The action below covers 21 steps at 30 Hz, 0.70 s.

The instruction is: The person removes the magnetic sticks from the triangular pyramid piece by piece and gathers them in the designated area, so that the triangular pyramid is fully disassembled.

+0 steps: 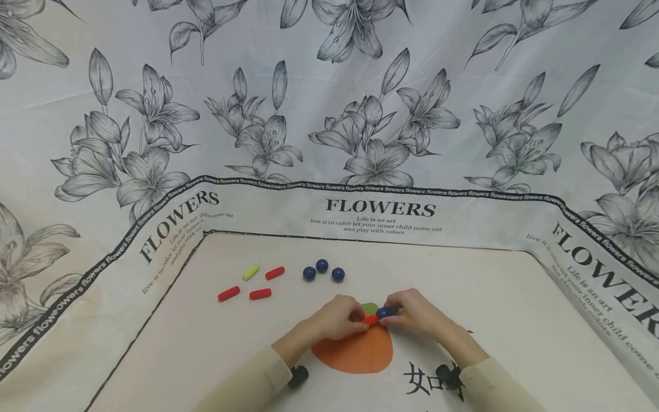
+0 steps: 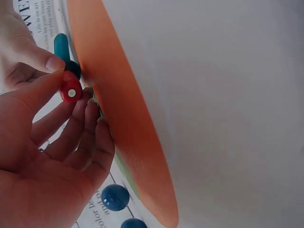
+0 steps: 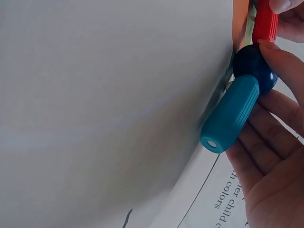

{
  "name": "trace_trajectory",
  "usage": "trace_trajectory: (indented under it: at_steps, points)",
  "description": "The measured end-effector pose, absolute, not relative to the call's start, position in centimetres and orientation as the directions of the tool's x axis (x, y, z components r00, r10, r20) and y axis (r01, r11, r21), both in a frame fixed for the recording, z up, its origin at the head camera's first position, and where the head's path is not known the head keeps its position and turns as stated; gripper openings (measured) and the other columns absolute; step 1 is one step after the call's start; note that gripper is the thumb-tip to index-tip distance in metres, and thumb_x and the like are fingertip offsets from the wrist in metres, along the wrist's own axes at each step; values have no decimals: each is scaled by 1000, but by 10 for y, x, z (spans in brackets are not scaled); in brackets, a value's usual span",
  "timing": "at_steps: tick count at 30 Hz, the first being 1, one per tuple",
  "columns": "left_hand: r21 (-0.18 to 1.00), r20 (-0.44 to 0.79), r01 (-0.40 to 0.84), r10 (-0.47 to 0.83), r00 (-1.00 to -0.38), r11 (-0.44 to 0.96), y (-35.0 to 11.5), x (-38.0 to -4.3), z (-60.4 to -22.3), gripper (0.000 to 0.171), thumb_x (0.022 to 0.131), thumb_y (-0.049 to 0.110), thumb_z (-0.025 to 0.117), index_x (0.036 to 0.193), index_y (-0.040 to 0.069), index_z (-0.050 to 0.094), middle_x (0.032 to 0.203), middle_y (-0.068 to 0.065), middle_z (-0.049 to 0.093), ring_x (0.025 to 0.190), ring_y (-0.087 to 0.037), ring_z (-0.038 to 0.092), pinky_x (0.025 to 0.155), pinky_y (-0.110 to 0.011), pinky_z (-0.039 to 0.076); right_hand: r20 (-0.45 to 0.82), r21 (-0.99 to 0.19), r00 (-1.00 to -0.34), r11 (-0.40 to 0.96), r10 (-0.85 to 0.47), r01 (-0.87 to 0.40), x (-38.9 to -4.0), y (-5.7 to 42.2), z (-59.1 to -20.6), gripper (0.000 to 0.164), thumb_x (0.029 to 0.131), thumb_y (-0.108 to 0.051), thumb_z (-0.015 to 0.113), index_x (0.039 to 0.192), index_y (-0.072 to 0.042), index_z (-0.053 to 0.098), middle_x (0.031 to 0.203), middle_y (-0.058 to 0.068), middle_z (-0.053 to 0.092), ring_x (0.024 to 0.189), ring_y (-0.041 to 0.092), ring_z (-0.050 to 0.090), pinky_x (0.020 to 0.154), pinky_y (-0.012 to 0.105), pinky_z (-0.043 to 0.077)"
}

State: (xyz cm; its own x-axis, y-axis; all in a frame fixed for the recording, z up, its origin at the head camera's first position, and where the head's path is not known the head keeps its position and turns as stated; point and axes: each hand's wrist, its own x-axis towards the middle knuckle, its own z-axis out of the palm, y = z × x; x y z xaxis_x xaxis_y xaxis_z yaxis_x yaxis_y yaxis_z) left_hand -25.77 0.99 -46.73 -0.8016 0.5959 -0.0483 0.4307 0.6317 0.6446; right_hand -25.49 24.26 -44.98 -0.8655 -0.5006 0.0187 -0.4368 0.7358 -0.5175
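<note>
In the head view my left hand [image 1: 337,319] and right hand [image 1: 416,316] meet over the printed orange shape. Between left thumb and fingers I pinch a red ridged rod [image 2: 71,89], its end with a pale dot facing the left wrist camera. My right thumb and fingers hold a dark blue ball [image 3: 250,62]. From that ball sticks a teal ridged rod [image 3: 232,114], which the right hand hides in the head view. The red rod's other end meets the ball, in line against its side.
Beyond the hands lie three loose blue balls [image 1: 322,265]. Further left are three red rods [image 1: 259,293] and one yellow-green rod [image 1: 251,271]. A white cloth [image 1: 463,280] with printed flowers and lettering covers the surface and rises behind.
</note>
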Motion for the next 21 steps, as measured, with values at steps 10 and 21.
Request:
trace_trajectory:
  at_steps: [10,21]
  points:
    - [658,-79,391,575,-814,644,11,-256,-467,20,93,23,78,108,9,77,82,6,60,78,-9,53,69,-21,46,19,-531,-856,720,-517,-447,-254,243,-449,16,87,-26,83,93,-13,76,86,-10,69,77,9,59,73,26,53]
    - [682,-65,432,637,-768,590,-4,-259,-462,18,95,25,76,111,16,77,88,10,61,85,-7,54,77,-21,48,37,-535,-856,713,-516,-453,-255,243,-450,17,88,-28,82,94,-13,76,86,-11,70,80,9,62,77,33,56]
